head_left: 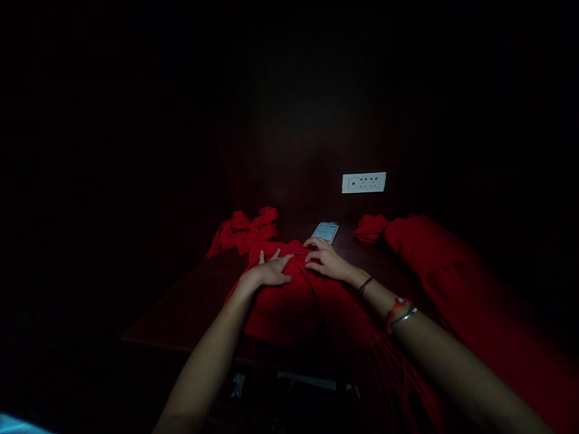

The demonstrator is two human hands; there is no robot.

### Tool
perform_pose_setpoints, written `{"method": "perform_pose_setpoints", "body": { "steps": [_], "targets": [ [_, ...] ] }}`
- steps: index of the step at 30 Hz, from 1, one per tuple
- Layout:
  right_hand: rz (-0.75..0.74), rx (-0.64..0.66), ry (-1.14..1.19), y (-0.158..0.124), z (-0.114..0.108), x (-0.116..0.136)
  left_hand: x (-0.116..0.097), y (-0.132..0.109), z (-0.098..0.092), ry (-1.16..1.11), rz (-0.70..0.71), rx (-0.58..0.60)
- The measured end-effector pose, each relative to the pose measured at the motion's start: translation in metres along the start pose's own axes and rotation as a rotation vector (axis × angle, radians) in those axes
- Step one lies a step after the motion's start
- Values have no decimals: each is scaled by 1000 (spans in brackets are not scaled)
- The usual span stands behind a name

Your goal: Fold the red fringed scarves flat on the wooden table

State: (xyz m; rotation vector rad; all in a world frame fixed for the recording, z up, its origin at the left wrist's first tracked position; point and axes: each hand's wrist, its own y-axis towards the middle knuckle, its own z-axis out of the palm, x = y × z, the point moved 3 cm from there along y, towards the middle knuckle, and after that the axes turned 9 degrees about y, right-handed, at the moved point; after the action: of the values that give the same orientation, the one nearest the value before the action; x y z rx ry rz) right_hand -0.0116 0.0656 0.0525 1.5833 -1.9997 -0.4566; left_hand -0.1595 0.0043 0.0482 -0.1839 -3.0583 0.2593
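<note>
A red fringed scarf lies over the dark table, its fringe hanging past the near edge on the right. My left hand rests on it with the fingers spread, pressing on the cloth. Just right of that, my right hand touches the same scarf, its fingers slightly bent and apart. Folds of cloth bunch up between the two hands. Right behind my right fingertips is a phone with its screen lit.
Crumpled red cloth sits at the table's back left. A long piece of red cloth stretches along the right side. The wall bears a white socket plate. The table edge is at the near side; the surroundings are very dark.
</note>
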Motion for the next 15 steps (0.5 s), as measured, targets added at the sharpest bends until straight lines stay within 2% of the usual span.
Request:
{"method": "perform_pose_setpoints", "body": {
  "steps": [3,6,8,10,15],
  "targets": [
    [0,14,-34,-7,-19,11,-8,-1,-4,-10,10,-152],
    [16,92,-122,-22,-32,22,-17,-3,-6,-135,148,-220],
    [49,144,-169,-34,-36,24,-23,-3,-6,-287,285,-213],
    [90,171,-176,-45,-39,24,-27,-1,-5,-382,362,-184],
    [149,175,-102,-62,-53,25,-28,9,0,-281,273,-130]
  ]
}}
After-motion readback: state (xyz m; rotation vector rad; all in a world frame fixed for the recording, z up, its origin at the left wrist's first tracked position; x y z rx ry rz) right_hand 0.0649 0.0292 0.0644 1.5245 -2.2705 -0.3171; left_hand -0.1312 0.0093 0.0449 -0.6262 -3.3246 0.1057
